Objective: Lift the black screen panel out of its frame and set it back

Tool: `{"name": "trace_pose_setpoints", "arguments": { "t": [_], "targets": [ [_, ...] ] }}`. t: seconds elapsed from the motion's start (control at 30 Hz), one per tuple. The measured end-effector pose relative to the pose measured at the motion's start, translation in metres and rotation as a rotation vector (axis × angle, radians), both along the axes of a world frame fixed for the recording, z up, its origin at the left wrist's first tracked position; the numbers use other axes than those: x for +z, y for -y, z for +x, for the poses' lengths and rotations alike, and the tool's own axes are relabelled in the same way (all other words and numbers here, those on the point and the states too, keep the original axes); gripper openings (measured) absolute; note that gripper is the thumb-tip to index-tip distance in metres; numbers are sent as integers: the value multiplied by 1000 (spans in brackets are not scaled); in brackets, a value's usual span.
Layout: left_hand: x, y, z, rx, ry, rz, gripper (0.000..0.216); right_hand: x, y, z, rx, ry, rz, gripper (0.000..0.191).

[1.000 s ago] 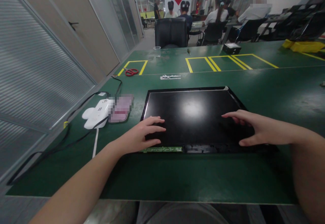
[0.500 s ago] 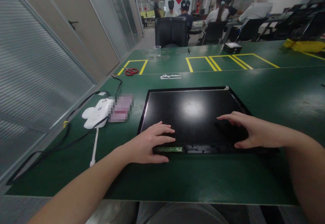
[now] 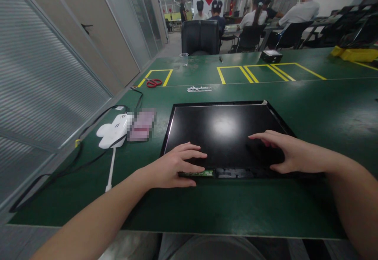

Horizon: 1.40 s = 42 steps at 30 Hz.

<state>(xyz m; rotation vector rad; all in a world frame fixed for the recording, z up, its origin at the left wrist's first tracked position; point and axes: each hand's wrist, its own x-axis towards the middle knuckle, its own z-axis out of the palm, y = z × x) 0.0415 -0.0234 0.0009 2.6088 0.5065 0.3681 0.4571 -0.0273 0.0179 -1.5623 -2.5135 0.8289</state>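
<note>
A black flat display panel (image 3: 218,134) lies face up on the green table, with a bright ceiling reflection on its screen. Along its near edge runs a strip with a green circuit board (image 3: 209,173), partly covered by my fingers. My left hand (image 3: 180,165) is over the panel's near left corner, fingers spread and holding nothing. Over the right part of the screen is my right hand (image 3: 279,150), its thumb and fingers apart and nothing between them. Whether either hand touches the panel I cannot tell.
On the left are a white power strip (image 3: 116,132) with black cables and a blurred pinkish item (image 3: 143,125). Beyond the panel lie red scissors (image 3: 154,83), small white parts (image 3: 199,89), a clear cup (image 3: 184,58) and a black box (image 3: 271,56). Several people sit farther back.
My right hand has shifted slightly left over the screen. My left hand's fingers have moved a little to the right and down toward the circuit board. The panel stays in place.
</note>
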Motion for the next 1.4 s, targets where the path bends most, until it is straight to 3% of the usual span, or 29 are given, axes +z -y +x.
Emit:
{"name": "trace_pose_setpoints", "arguments": {
  "t": [0.6, 1.4],
  "targets": [
    [-7, -4, 0, -88, 81, 69, 38, -4, -1, 1, 6, -24, 53, 92],
    [-7, -5, 2, -98, 106, 21, 37, -4, 1, -2, 14, -37, 96, 90]
  ]
}}
